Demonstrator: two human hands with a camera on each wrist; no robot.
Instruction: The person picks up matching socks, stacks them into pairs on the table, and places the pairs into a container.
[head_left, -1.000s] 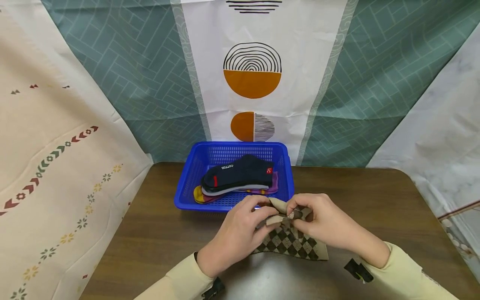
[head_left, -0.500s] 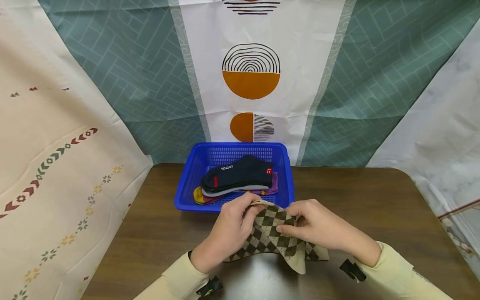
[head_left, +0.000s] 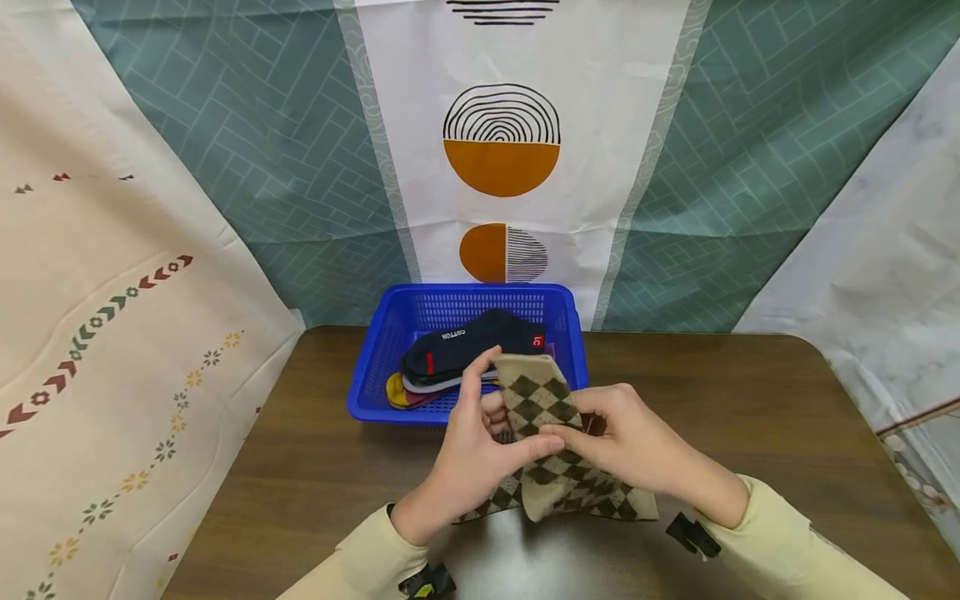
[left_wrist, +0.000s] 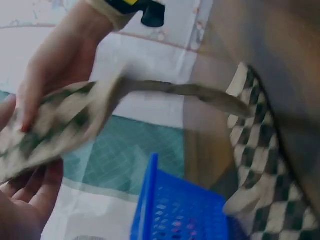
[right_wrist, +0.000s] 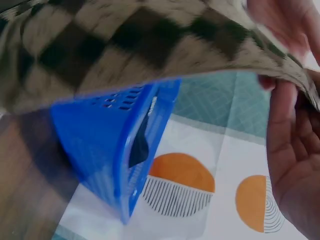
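Observation:
Both hands hold a beige and dark-brown argyle sock [head_left: 536, 400] in front of the basket, one end raised and the beige lower end hanging. My left hand [head_left: 480, 454] has its thumb across the sock's front, the forefinger straight up along the upper edge and the other fingers curled behind. My right hand [head_left: 637, 437] pinches the sock's right edge between thumb and fingers. Beneath it, more argyle sock fabric [left_wrist: 267, 170] lies on the table, partly covered in the head view. The left wrist view is blurred; a narrow band runs there from the held part toward the lying part.
A blue plastic basket [head_left: 365, 375] stands at the table's back. Inside lie folded socks, a dark navy pair [head_left: 480, 342] uppermost. The wooden table [head_left: 720, 400] reaches patterned cloth hangings [head_left: 300, 167] behind and at the sides.
The sock has gone from bunched between the fingertips to spread out, its upper end lifted over the basket's front rim. The left hand has opened wider, its forefinger now straight. The basket has not moved.

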